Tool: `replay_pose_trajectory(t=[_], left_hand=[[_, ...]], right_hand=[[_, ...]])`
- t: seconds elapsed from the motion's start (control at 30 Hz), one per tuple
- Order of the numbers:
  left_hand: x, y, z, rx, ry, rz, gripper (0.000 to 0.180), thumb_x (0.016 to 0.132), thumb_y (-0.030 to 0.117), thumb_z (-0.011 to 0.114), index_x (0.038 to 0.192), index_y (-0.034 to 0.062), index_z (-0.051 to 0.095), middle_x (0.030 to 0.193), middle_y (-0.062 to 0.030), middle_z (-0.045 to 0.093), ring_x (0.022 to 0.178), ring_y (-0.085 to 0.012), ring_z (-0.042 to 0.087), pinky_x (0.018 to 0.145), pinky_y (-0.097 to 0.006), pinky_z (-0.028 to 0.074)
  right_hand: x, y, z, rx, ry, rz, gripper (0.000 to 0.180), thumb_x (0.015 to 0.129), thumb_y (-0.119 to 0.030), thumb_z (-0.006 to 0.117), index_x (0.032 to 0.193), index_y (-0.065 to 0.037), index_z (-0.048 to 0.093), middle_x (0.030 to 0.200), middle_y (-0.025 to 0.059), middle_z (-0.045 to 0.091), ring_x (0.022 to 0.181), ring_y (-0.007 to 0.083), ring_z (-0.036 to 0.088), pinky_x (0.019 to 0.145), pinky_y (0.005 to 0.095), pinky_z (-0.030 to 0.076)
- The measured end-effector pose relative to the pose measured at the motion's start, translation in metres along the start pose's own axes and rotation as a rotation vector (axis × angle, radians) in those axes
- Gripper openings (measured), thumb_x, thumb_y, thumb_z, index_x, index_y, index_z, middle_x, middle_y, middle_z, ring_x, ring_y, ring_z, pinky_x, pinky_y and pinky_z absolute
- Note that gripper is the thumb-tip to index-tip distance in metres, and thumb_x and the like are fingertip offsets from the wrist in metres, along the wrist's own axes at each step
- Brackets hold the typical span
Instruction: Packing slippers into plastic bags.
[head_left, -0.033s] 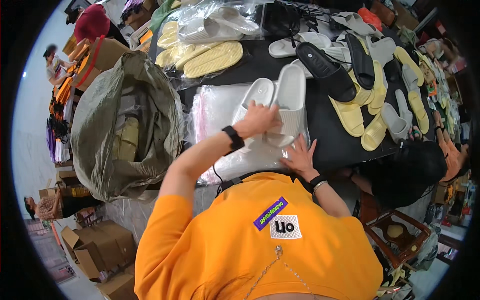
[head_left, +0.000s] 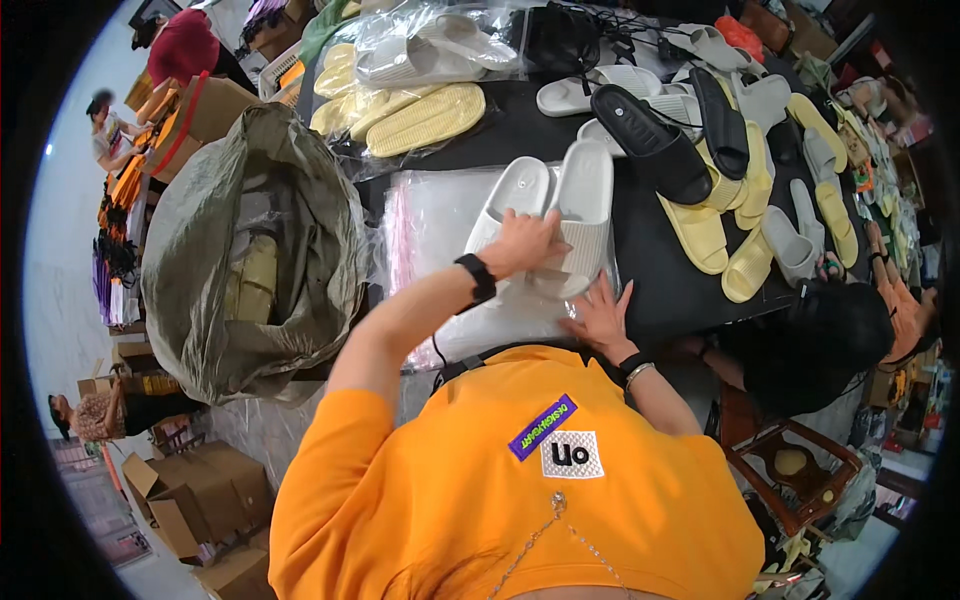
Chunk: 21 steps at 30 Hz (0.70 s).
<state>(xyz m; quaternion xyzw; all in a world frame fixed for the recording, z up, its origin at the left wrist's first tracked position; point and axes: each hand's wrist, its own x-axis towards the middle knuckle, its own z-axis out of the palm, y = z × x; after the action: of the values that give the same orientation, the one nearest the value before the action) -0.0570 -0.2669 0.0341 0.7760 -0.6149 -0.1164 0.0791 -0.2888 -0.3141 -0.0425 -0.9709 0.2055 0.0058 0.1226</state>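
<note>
A pair of white slide slippers (head_left: 585, 188) lies side by side, toes toward me, over a stack of clear plastic bags (head_left: 435, 210). My left hand (head_left: 524, 241) is closed on the pair where the two slippers meet, its fingers over the straps; the fingertips are partly hidden. Just below the right-hand slipper's toe, my right hand (head_left: 602, 316) rests on the bags' near right edge with its fingers spread. It holds nothing that I can see.
Left of the bags stands a large grey-green sack (head_left: 170, 270) with wrapped items inside. Black slippers (head_left: 650, 140) and yellow slippers (head_left: 695, 235) crowd the table's right side. Bagged slippers (head_left: 425, 118) lie at the back. A dark-haired person (head_left: 815, 340) is close on the right.
My left wrist has shifted slightly to the right. The right-hand slipper's heel end sits a little lower in the picture. My right hand stays nearly in place.
</note>
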Motion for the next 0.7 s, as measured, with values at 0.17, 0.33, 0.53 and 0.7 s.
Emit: replay_pose_trajectory(t=[0.17,0.33,0.53,0.7], left_hand=[[0.018,0.004,0.000,-0.129,-0.157,-0.089,0.058,0.078,0.056,0.057,0.104,0.0045,0.050,0.078,-0.0179,0.065,0.073,-0.0363,0.063,0.068,-0.047,0.047],[0.023,-0.042,-0.012,-0.086,-0.104,-0.230,0.056,0.075,0.052,0.063,0.103,0.0036,0.059,0.088,-0.0179,0.066,0.084,-0.0341,0.063,0.073,-0.043,0.050],[-0.003,-0.107,-0.056,-0.001,-0.107,-0.332,0.055,0.074,0.051,0.065,0.094,0.0001,0.061,0.084,-0.0202,0.064,0.082,-0.0346,0.063,0.070,-0.043,0.048],[-0.020,-0.065,-0.072,-0.004,-0.170,-0.206,0.048,0.075,0.047,0.064,0.091,0.0024,0.060,0.084,-0.0166,0.065,0.080,-0.0329,0.063,0.067,-0.044,0.047]], right_hand=[[-0.009,0.006,0.007,0.035,0.019,0.041,0.067,0.077,-0.062,0.051,0.129,-0.020,0.048,0.143,0.0133,0.029,0.137,0.0337,0.015,0.096,0.0725,-0.001],[-0.008,0.008,0.016,0.020,0.053,0.019,0.071,0.077,-0.065,0.048,0.132,-0.019,0.044,0.147,0.0132,0.022,0.138,0.0319,0.013,0.096,0.0721,-0.002],[-0.006,0.005,0.000,0.080,-0.031,0.050,0.075,0.077,-0.064,0.050,0.135,-0.018,0.042,0.148,0.0136,0.019,0.138,0.0303,0.010,0.098,0.0701,-0.003],[-0.003,0.000,-0.008,0.105,0.074,-0.054,0.075,0.075,-0.062,0.054,0.130,-0.011,0.048,0.145,0.0149,0.026,0.138,0.0315,0.013,0.100,0.0687,-0.002]])
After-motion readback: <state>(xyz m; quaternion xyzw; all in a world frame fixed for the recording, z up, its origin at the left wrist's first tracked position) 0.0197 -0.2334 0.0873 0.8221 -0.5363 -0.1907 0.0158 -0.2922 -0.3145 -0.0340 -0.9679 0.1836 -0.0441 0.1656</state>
